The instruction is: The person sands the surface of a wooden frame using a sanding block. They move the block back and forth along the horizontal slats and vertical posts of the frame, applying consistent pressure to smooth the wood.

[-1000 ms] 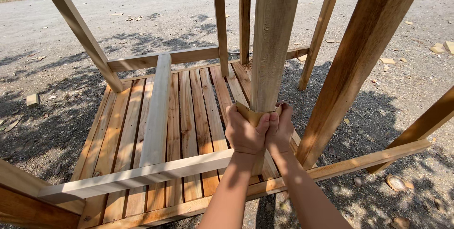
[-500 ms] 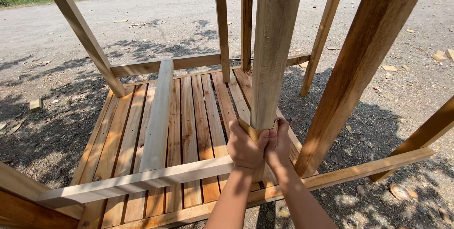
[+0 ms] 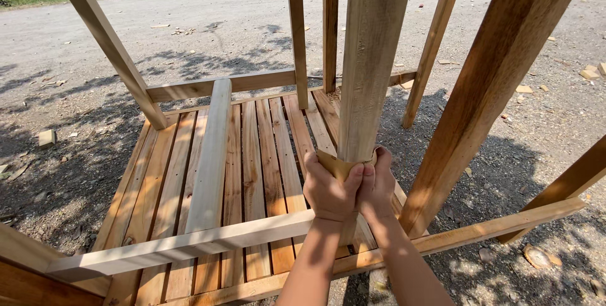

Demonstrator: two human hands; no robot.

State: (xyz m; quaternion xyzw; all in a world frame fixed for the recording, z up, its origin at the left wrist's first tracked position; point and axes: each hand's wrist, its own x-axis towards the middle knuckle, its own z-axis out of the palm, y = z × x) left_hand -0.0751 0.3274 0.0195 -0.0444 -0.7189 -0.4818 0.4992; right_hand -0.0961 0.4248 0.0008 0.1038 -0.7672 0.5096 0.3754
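While our left hand point(image 3: 329, 192) and right hand point(image 3: 379, 183) clasp sandpaper point(image 3: 334, 164) around the upright post point(image 3: 372, 66), its upper length looks smooth; the base remains.

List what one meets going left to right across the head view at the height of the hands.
loose plank lying on the slatted floor → left hand → right hand, both wrapped with sandpaper around the upright post → slanted thick beam → gravel ground

Both arms reach forward, left hand point(image 3: 331, 192) and right hand point(image 3: 377, 186) pressed side by side — fingers curled tight.
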